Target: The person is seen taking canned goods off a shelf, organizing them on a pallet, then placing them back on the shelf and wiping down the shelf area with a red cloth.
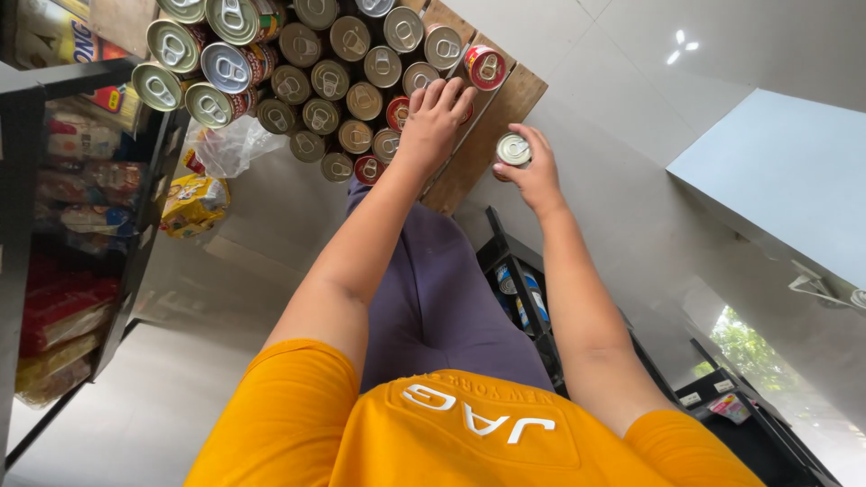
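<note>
While the left hand (pixel 436 115) lies seemingly open-fingered on stacked cans (pixel 325 81), right fingers (pixel 532 171) grip one can (pixel 513 150).

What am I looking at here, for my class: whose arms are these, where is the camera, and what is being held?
There is no machine. One camera sits on a person's head and looks down, so their orange shirt fills the bottom and both bare arms stretch away. The left hand rests on top of the stacked cans, pull-tab tins lying on a wooden pallet on the tiled floor. The right hand grips a single pull-tab can beside the pallet. A dark shelf rack of packaged goods stands on the left.
</note>
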